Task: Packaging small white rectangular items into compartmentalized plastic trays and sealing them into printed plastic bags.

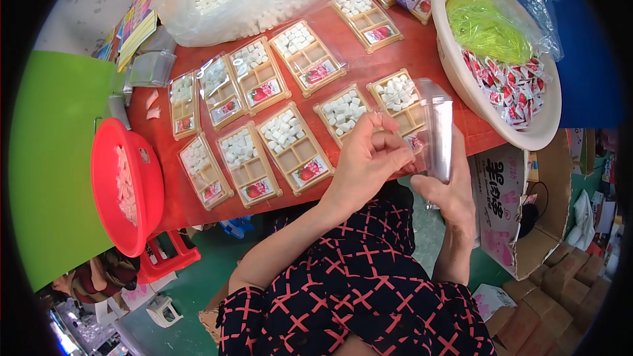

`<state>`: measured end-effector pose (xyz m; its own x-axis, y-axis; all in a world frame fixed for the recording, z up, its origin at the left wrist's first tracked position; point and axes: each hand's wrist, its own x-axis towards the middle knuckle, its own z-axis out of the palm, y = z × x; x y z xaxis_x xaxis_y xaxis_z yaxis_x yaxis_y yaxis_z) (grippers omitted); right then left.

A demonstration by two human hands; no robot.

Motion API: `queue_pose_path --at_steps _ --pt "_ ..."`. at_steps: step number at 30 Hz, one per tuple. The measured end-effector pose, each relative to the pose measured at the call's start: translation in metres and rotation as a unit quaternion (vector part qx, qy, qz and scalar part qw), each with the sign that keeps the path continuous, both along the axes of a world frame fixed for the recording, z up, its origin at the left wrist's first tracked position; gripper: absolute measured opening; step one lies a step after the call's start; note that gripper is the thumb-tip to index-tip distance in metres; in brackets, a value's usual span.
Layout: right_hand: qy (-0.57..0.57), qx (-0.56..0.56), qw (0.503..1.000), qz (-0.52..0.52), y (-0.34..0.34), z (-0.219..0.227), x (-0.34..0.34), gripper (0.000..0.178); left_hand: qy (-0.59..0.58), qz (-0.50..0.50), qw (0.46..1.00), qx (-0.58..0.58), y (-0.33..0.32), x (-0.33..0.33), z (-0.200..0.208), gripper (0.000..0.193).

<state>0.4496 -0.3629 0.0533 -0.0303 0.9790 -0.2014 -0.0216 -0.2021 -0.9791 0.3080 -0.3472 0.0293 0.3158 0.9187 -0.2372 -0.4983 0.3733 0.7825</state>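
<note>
My right hand [453,188] grips a stack of clear plastic lids [440,133], held upright over the table's near edge. My left hand [372,161] is closed, thumb and fingers pinched at a thin clear plastic lid beside the stack; its outline is hard to see. Behind my fingers lies a tan compartment tray [412,117] with white cubes, partly hidden. Left of it, another tray [343,111] is half covered by my left hand. Several similar trays, such as this tray [295,146], hold white cubes and a small strawberry-printed packet each.
A cream basin [455,86] with strawberry packets and green shreds stands at right. Loose white cubes fill a large plastic bag [198,20] at the back. At left, a red basin [148,184] holds pink pieces. An open cardboard box [504,224] stands below the table at right.
</note>
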Motion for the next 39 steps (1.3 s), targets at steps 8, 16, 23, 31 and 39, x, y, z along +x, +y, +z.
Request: queue_pose_path --at_steps 8,16,23,31,39 --pt "-0.33 0.112 0.934 -0.08 -0.001 -0.034 0.028 0.084 0.104 0.052 0.992 -0.044 0.027 0.018 -0.027 0.038" --pt "-0.326 0.09 0.935 -0.107 -0.008 -0.044 0.046 0.085 0.325 0.128 0.936 0.038 0.041 0.033 -0.038 0.053" --pt "-0.277 0.054 0.955 -0.086 -0.006 -0.051 0.054 0.089 0.589 0.122 0.755 0.262 0.042 0.038 -0.035 0.065" --pt "-0.264 0.044 0.96 -0.087 -0.008 -0.05 0.055 0.089 0.719 0.016 0.556 0.417 0.046 0.041 -0.063 0.049" --pt "-0.262 0.063 0.96 -0.078 -0.006 -0.045 0.053 0.087 0.694 -0.01 0.612 0.379 0.052 0.056 -0.052 0.065"
